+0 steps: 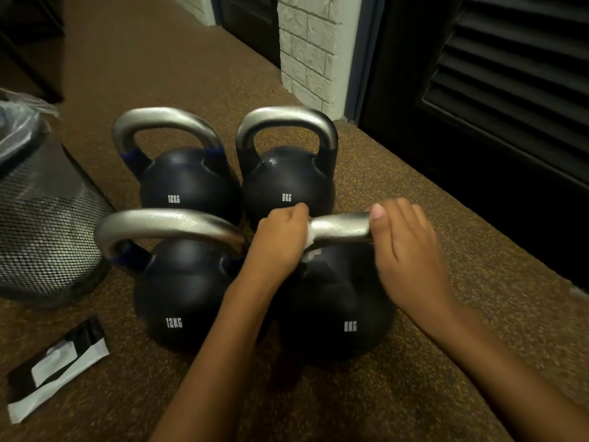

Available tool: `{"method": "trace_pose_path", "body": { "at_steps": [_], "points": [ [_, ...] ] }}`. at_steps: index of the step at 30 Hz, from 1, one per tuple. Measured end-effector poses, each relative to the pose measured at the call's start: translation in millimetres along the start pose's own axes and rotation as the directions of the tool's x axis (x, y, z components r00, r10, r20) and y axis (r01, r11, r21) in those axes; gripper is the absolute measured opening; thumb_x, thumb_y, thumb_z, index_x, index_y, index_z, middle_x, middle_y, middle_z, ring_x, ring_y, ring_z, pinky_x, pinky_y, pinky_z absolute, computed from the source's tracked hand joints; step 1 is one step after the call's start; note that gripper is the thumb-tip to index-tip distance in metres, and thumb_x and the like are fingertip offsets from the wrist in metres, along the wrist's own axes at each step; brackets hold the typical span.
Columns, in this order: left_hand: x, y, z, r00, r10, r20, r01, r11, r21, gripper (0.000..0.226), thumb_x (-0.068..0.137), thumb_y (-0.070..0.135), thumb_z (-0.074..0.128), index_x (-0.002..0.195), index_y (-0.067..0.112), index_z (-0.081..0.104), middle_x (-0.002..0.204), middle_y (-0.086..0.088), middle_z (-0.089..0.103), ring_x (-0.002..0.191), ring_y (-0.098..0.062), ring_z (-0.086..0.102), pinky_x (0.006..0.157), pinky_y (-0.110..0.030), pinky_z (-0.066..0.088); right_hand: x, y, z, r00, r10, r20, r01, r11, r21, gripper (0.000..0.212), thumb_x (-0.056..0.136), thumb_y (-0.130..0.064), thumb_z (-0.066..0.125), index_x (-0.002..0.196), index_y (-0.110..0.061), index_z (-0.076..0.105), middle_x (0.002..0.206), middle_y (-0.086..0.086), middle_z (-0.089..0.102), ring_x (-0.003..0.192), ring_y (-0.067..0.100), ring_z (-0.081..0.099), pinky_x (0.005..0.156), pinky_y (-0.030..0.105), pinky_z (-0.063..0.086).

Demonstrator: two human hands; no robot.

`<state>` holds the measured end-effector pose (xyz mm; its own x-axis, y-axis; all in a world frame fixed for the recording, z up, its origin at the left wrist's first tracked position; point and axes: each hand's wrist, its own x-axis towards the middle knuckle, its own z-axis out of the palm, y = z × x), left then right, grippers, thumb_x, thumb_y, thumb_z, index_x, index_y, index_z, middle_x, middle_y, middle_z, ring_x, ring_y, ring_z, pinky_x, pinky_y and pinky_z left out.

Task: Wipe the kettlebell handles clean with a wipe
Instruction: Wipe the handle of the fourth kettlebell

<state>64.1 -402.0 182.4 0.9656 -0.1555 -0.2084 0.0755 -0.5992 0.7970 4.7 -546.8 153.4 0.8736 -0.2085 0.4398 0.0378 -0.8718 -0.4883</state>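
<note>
Several black kettlebells with silver handles stand on the speckled brown floor in two rows. The near right one, marked 8KG (341, 311), has its handle (341, 226) held at both ends. My left hand (280, 237) grips the handle's left end with a white wipe (310, 247) wrapped under its fingers. My right hand (404, 244) grips the right end, thumb on top. The near left 12KG kettlebell (181, 298), the far left 12KG kettlebell (188, 183) and the far right 8KG kettlebell (287, 183) stand untouched.
A black mesh waste bin (44, 224) with a clear liner stands at the left. A black and white wipe packet (57, 362) lies on the floor at the lower left. A white brick pillar (312, 49) and dark louvred doors (510, 90) line the far right.
</note>
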Motion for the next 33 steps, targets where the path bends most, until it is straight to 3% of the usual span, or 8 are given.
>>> {"method": "trace_pose_path", "body": {
  "at_steps": [4, 8, 11, 17, 23, 25, 30, 33],
  "points": [
    [-8.8, 20.2, 13.4, 0.946, 0.319, -0.054, -0.247, 0.819, 0.519, 0.037, 0.098, 0.015, 0.027, 0.131, 0.003, 0.038, 0.122, -0.016, 0.054, 0.108, -0.039, 0.054, 0.082, -0.041, 0.042, -0.1, -0.4, 0.9, 1.000, 0.004, 0.001, -0.004, 1.000, 0.004, 0.045, 0.098, -0.041, 0.013, 0.093, -0.016, 0.050, 0.087, -0.004, 0.044, 0.083, 0.016, 0.041, 0.076, 0.035, 0.037],
    [-16.9, 28.7, 31.6, 0.865, 0.496, -0.078, -0.321, 0.665, 0.674, 0.069, 0.085, 0.025, -0.007, 0.112, 0.012, 0.055, 0.094, -0.003, 0.065, 0.079, -0.026, 0.062, 0.071, -0.035, 0.031, 0.1, 0.2, 0.6, 1.000, -0.004, -0.002, 0.004, 1.000, 0.025, 0.037, 0.098, -0.039, 0.015, 0.086, -0.020, 0.045, 0.083, -0.007, 0.041, 0.080, 0.013, 0.039, 0.074, 0.032, 0.034],
    [-20.8, 17.5, 42.8, 0.794, 0.558, -0.243, -0.333, 0.732, 0.594, 0.042, 0.097, 0.029, 0.019, 0.083, 0.019, 0.058, 0.070, 0.004, 0.060, 0.068, -0.016, 0.058, 0.091, -0.042, 0.041, 0.0, 0.4, 0.1, 1.000, -0.007, 0.000, 0.007, 0.999, 0.035, 0.037, 0.098, -0.038, 0.017, 0.086, -0.020, 0.046, 0.083, -0.007, 0.043, 0.081, 0.014, 0.041, 0.075, 0.035, 0.037],
    [-35.1, 3.7, 53.9, 0.747, 0.591, -0.303, -0.479, 0.796, 0.371, 0.040, 0.098, 0.029, 0.024, 0.116, 0.021, 0.059, 0.120, 0.009, 0.061, 0.121, -0.005, 0.048, 0.116, -0.048, 0.012, 5.1, -1.2, -2.4, 0.998, 0.046, 0.034, -0.049, 0.992, 0.113, 0.038, 0.095, -0.043, 0.019, 0.090, -0.022, 0.051, 0.086, -0.010, 0.045, 0.087, 0.013, 0.045, 0.082, 0.041, 0.041],
    [-37.1, 5.4, 36.5, 0.792, 0.307, -0.529, -0.538, 0.760, -0.364, 0.034, 0.098, 0.020, 0.036, 0.130, 0.023, 0.043, 0.137, 0.004, 0.049, 0.126, -0.001, 0.044, 0.105, -0.020, 0.037, 17.2, -35.3, -15.4, 0.998, -0.069, 0.002, 0.069, 0.994, 0.081, 0.035, 0.096, -0.035, 0.028, 0.112, -0.020, 0.055, 0.109, -0.005, 0.053, 0.104, 0.012, 0.045, 0.092, 0.033, 0.034],
    [-29.4, -1.8, 29.9, 0.802, 0.240, -0.546, -0.485, 0.795, -0.364, 0.028, 0.098, 0.021, 0.036, 0.123, 0.022, 0.048, 0.130, 0.003, 0.052, 0.122, -0.003, 0.047, 0.102, -0.017, 0.037, 20.8, -50.0, -13.1, 0.989, -0.145, 0.033, 0.145, 0.989, -0.004, 0.038, 0.097, -0.035, 0.025, 0.112, -0.018, 0.055, 0.109, -0.002, 0.055, 0.104, 0.015, 0.047, 0.092, 0.032, 0.032],
    [-18.8, -20.8, 29.3, 0.934, 0.157, -0.320, -0.244, 0.936, -0.253, 0.038, 0.098, 0.043, 0.029, 0.117, 0.025, 0.056, 0.114, 0.003, 0.063, 0.110, -0.013, 0.056, 0.098, -0.041, 0.043, 19.0, -57.6, 8.6, 0.949, -0.256, 0.185, 0.304, 0.901, -0.311, 0.036, 0.100, -0.031, 0.026, 0.094, -0.017, 0.058, 0.081, 0.004, 0.063, 0.079, 0.027, 0.058, 0.083, 0.044, 0.042],
    [-21.8, -15.1, 26.1, 0.945, 0.131, -0.299, -0.182, 0.972, -0.149, 0.044, 0.099, 0.042, 0.025, 0.101, 0.025, 0.065, 0.101, 0.000, 0.069, 0.101, -0.019, 0.061, 0.091, -0.039, 0.046, 20.9, -41.4, 6.9, 0.964, -0.200, 0.174, 0.252, 0.893, -0.372, 0.051, 0.100, -0.035, 0.012, 0.085, -0.018, 0.057, 0.079, 0.003, 0.063, 0.079, 0.026, 0.058, 0.087, 0.041, 0.037]
  ]
}}
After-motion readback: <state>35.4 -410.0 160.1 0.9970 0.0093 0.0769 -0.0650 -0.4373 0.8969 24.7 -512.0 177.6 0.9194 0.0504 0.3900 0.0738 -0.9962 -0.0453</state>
